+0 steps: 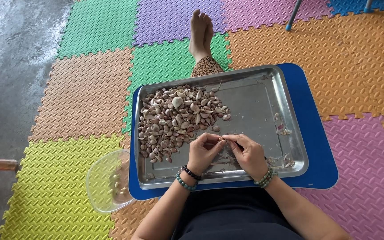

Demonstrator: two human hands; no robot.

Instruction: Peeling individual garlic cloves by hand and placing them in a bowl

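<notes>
My left hand (203, 153) and my right hand (247, 155) meet over the near part of a steel tray (254, 95), fingertips pinched together on a small garlic clove (222, 139). Whether the right hand also holds a tool is unclear. A heap of unpeeled garlic cloves (176, 120) fills the tray's left half. Both wrists wear bead bracelets.
The tray rests on a blue lap table (316, 133) over my legs; my bare foot (201, 31) sticks out beyond it. A clear plastic bowl (107, 180) with a few peeled cloves sits at the left. Loose skins (283, 130) lie on the tray's right side. Coloured foam mats cover the floor.
</notes>
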